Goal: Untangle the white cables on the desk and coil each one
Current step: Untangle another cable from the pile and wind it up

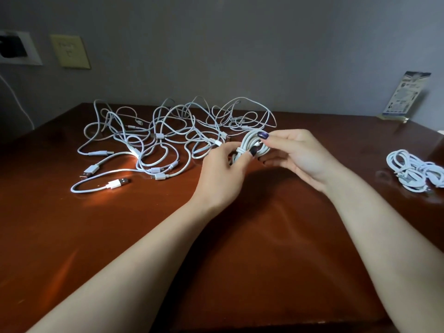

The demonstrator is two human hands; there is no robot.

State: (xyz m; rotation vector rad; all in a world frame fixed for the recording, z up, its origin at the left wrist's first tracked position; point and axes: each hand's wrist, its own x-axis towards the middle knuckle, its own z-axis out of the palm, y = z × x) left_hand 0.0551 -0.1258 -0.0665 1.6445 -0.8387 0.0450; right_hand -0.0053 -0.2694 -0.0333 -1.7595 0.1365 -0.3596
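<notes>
The left hand [222, 164] and right hand [298, 152] pinch a cable coil [248, 140]. It is likely light and floppy, best gripped at its wrapped waist.

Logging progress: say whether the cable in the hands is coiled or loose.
Coiled: the held cable lies in stacked loops, pinched by the left hand and right hand. Whether its end is secured, cannot tell.

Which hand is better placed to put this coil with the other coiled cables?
Probably the right hand: it pinches the coil and is nearer the coiled pile than the left hand is.
</notes>
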